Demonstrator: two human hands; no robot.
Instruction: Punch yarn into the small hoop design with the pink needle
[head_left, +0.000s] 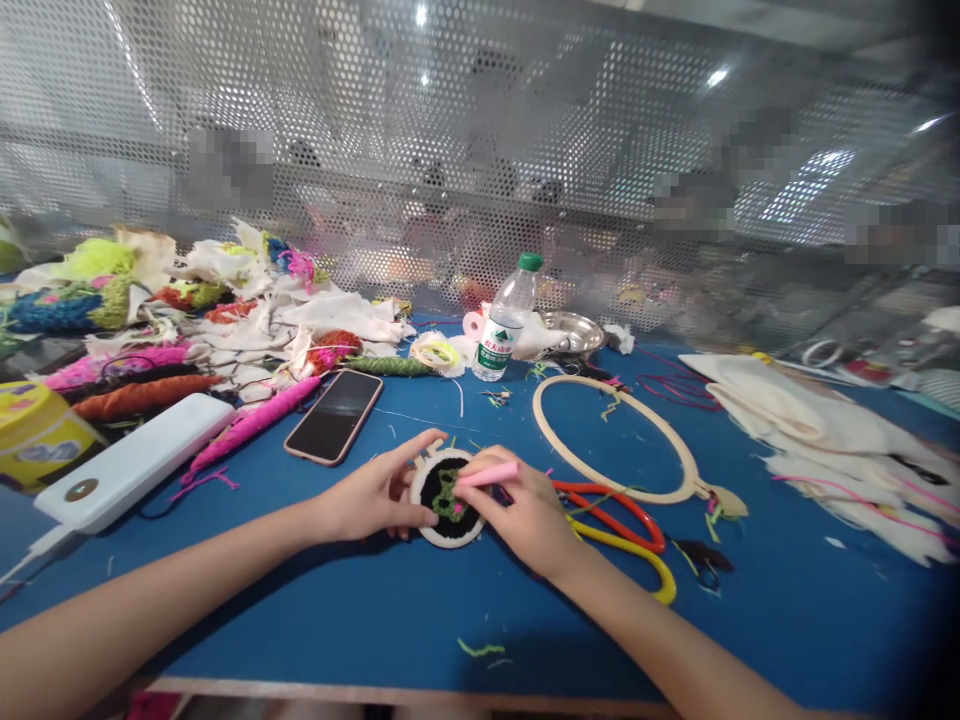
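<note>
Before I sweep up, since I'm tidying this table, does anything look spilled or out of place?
Loose green thread clippings lie near the front edge of the table, apart from the small hoop in the left hand. They look like stray litter.

A water bottle (green cap on) stands before a perforated metal screen; a phone lies near a white power bank.

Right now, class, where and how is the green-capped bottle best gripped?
Probably around the label, coming from the near side: the bottle stands upright, its rounded front exposed towards the person, while white cloth and a metal dish lie to its right.
</note>
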